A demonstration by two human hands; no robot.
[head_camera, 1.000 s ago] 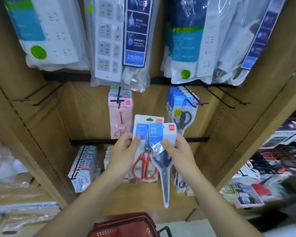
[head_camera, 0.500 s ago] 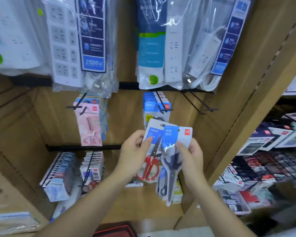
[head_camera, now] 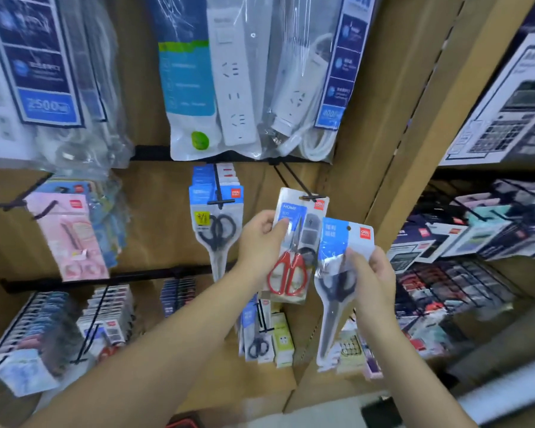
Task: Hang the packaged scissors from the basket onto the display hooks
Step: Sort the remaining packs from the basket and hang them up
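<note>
While our left hand [head_camera: 258, 242] pinches the red-handled pack [head_camera: 301, 230] at the centre hook [head_camera: 292, 180], we should square its hole; our right hand [head_camera: 374, 273] grips the dark-handled pack [head_camera: 340, 239].

so the red-handled scissors pack [head_camera: 294, 242] is upright, its card top right at the tip of the black wire hook [head_camera: 292, 182], can't tell if it's threaded on. The black-handled pack [head_camera: 337, 273] is just below-right of that hook, slightly tilted, blades down. The red basket [head_camera: 183, 424] peeks in way below the hook.

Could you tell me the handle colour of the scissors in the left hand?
Red handles, head view.
</note>
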